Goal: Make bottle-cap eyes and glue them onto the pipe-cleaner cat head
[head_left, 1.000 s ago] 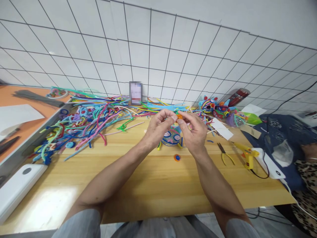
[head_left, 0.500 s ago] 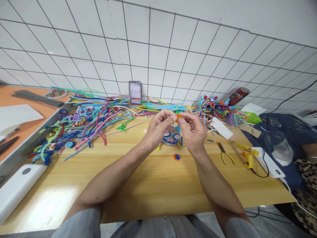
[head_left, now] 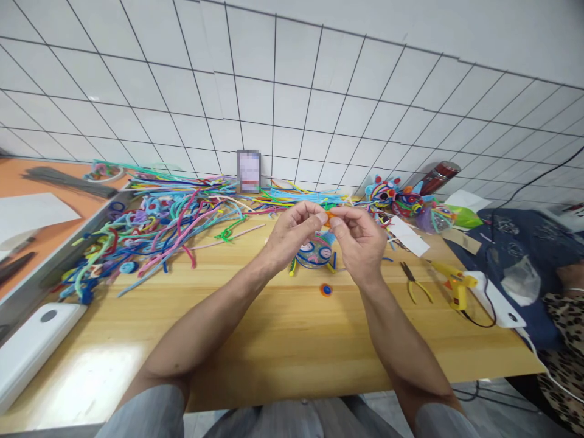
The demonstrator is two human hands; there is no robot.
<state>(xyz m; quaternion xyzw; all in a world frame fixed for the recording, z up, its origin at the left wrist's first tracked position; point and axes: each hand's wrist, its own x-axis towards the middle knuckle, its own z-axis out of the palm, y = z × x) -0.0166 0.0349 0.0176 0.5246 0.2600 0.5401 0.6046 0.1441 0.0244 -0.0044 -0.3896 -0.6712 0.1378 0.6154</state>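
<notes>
Between my fingertips is a small orange pipe cleaner piece point(head_left: 329, 217), largely covered by the fingers. My left hand point(head_left: 295, 234) pinches it from the left, and my right hand point(head_left: 359, 240) pinches it from the right. Just below and behind the hands lies a round pipe cleaner figure point(head_left: 314, 255) with blue-ringed eyes and yellow bits at its sides; the hands hide part of it. Closer to me, an orange and blue coiled disc point(head_left: 325, 290) rests flat on the wooden table point(head_left: 274, 340).
Loose pipe cleaners point(head_left: 182, 225) heap at the left and back. A phone point(head_left: 249, 171) leans on the tiled wall. To the right lie pliers point(head_left: 415, 283), a yellow glue gun point(head_left: 456, 285) on a white power strip point(head_left: 497, 304), and finished figures point(head_left: 406, 198). Another person's patterned sleeve point(head_left: 563, 328) shows far right.
My hands have barely shifted; the right one sits slightly further right. Both still pinch the orange piece, with a little more of it showing between the fingertips.
</notes>
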